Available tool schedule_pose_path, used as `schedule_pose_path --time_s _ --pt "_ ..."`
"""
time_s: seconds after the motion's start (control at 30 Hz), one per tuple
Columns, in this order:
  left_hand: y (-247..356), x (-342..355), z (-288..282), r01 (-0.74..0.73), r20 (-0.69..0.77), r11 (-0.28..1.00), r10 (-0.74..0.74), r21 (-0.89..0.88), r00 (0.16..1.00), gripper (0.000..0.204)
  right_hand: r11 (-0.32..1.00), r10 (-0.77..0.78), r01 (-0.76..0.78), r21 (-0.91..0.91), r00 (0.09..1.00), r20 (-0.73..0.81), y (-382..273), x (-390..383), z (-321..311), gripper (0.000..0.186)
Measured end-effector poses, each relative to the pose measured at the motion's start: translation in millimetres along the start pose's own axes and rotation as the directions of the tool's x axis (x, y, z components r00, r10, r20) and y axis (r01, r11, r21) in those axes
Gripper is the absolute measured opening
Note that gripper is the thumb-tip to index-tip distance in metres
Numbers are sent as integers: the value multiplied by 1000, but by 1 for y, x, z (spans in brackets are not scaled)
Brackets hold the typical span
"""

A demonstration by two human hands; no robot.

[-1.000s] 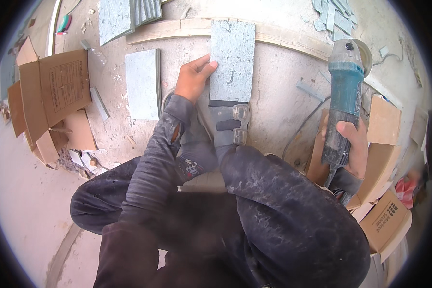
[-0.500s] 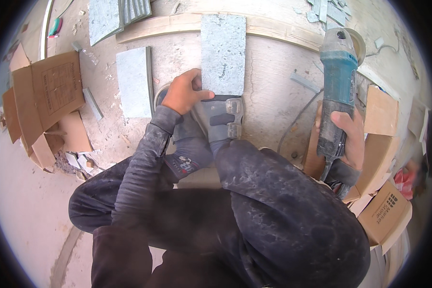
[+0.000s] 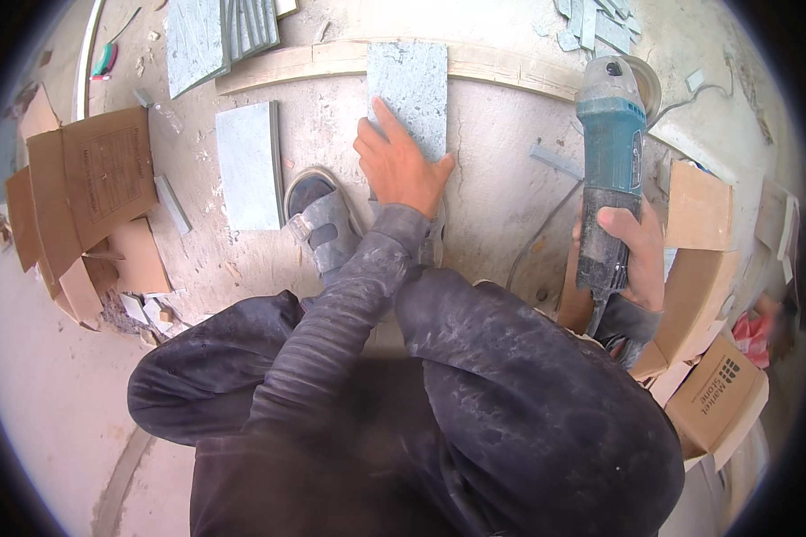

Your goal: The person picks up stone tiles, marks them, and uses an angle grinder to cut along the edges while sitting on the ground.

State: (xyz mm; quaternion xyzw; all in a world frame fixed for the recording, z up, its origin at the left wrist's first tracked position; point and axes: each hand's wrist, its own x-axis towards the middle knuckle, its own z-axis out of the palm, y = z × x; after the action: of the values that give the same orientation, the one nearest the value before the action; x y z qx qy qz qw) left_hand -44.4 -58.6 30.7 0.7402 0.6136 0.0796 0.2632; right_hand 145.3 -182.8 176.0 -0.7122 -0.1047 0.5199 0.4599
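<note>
A grey-blue stone tile (image 3: 421,98) lies in front of me, its far end across a long wooden batten (image 3: 510,70). My left hand (image 3: 403,166) rests on the tile's near end, index finger stretched along it and thumb spread at its right side; it covers part of the tile. On the right, my right hand (image 3: 640,242) grips a teal and black angle grinder (image 3: 611,152) by its dark rear body. The grinder's head points away from me, with its round disc (image 3: 645,85) on the right side. Whether the disc spins cannot be told.
More tiles lean in a stack (image 3: 219,40) at the far left, and another tile stack (image 3: 246,166) lies nearer. Cardboard boxes (image 3: 107,166) stand left and right. Offcuts (image 3: 600,22) lie at the back right. A dark cable (image 3: 542,228) runs by the grinder.
My left hand has moved right and forward from the tile's near left corner onto its surface. My left foot's sandal has come into clearer view. The grinder sits slightly further left in the picture.
</note>
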Motion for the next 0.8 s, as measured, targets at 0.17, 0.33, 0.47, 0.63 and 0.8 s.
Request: schedule_pose_path --time_s 0.17,0.33,0.47,0.63,0.8 --pt "-11 4 -18 -35 118 965 68 -261 991 103 999 -18 18 32 1000 5 1 4 -2 45" --pt "-23 35 -44 377 427 230 237 -897 873 79 999 -24 25 28 999 -33 -2 1 -5 45" --pt "-28 61 -42 583 459 -296 394 -757 796 64 999 -38 38 27 999 -3 -7 1 -9 47" --pt "-35 73 -27 548 532 -100 150 -830 833 49 997 -62 62 40 998 0 -2 4 -8 48" --pt "-30 76 -30 574 579 80 83 -815 811 42 995 -59 63 76 997 -56 -7 -3 -9 48"
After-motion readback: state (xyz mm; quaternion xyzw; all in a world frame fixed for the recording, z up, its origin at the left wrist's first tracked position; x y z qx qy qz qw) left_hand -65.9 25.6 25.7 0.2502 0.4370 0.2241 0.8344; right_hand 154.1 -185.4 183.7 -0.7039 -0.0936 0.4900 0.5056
